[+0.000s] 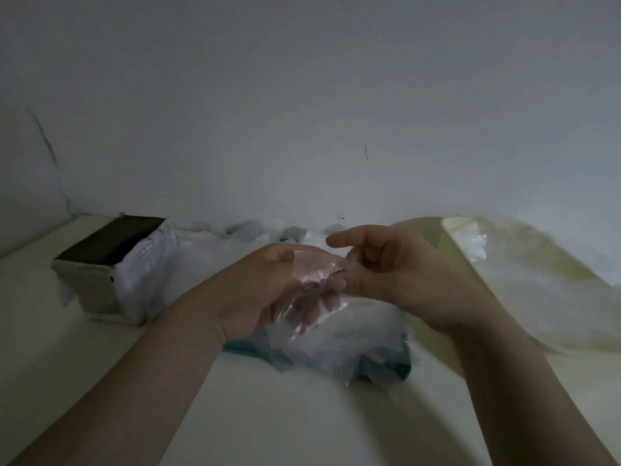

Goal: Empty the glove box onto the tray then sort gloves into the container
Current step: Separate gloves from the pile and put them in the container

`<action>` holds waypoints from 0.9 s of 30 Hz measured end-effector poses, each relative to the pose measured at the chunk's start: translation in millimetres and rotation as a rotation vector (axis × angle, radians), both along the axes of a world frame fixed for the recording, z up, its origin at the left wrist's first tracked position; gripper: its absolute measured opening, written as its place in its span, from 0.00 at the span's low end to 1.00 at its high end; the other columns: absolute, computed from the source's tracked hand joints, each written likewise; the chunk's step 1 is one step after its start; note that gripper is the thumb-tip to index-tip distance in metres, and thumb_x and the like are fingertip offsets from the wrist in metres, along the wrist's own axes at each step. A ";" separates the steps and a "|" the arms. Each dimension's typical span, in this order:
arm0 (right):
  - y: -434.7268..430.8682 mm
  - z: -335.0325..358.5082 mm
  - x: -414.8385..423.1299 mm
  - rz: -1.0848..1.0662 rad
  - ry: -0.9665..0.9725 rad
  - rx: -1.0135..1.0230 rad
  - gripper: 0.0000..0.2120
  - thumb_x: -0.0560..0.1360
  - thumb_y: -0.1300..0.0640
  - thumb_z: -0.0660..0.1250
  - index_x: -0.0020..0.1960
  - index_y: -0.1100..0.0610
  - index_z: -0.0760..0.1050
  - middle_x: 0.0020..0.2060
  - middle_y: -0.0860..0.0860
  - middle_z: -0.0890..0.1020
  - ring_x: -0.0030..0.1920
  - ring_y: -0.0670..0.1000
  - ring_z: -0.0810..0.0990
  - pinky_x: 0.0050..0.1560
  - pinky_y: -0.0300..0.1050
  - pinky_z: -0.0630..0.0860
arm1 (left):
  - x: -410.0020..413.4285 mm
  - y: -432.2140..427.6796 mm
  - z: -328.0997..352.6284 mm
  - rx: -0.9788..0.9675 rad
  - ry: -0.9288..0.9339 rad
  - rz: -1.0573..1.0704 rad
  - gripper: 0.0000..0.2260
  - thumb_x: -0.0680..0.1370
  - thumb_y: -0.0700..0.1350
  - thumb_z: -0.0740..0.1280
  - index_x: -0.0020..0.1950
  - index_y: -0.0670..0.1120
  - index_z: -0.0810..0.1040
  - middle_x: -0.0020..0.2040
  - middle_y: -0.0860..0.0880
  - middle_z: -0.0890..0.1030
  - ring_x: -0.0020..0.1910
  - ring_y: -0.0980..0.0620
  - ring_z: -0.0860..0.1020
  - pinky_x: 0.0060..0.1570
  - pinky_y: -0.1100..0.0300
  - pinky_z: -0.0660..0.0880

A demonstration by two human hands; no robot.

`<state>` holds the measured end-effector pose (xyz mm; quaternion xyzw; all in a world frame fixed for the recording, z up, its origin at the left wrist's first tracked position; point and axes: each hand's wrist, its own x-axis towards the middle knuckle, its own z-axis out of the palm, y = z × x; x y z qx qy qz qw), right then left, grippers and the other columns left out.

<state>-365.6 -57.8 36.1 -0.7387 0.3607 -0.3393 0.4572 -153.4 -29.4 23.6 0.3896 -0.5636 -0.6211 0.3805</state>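
Both hands meet over the middle of the pale table. My left hand [268, 290] holds a thin clear plastic glove [314, 275] draped over its fingers. My right hand [386, 270] pinches the same glove at its right edge, index finger stretched out above it. Below the hands lies a heap of clear gloves [339, 334] on a teal tray [386, 368], mostly covered by them. The glove box [111, 264], white with a dark top, stands at the left near the wall. A yellowish translucent container [524, 274] sits at the right with clear gloves inside.
More crumpled clear plastic [235, 237] lies along the wall behind the hands. The white wall [302, 112] closes off the back of the table. The image is dim and somewhat blurred.
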 end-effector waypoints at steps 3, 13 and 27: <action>-6.1 -9.6 1.8 -0.099 -0.122 0.101 0.11 0.70 0.59 0.78 0.49 0.64 0.83 0.39 0.58 0.85 0.38 0.57 0.82 0.42 0.48 0.82 | 1.4 -8.8 -1.1 0.172 0.238 0.193 0.15 0.78 0.54 0.69 0.54 0.43 0.87 0.42 0.41 0.84 0.33 0.49 0.78 0.27 0.60 0.75; -18.2 -23.6 1.5 -0.337 -0.330 0.192 0.11 0.75 0.58 0.76 0.54 0.63 0.82 0.29 0.53 0.75 0.27 0.50 0.70 0.27 0.43 0.70 | -0.7 -12.3 -17.6 0.168 0.381 0.305 0.07 0.72 0.44 0.71 0.48 0.44 0.81 0.46 0.45 0.86 0.41 0.49 0.85 0.41 0.54 0.83; -24.5 -20.4 -21.1 -0.174 -0.055 0.379 0.47 0.60 0.16 0.64 0.63 0.50 0.82 0.55 0.48 0.87 0.56 0.51 0.86 0.57 0.50 0.79 | 8.5 0.3 -2.2 0.039 0.382 0.156 0.12 0.75 0.44 0.62 0.35 0.49 0.82 0.63 0.40 0.84 0.36 0.47 0.85 0.23 0.64 0.68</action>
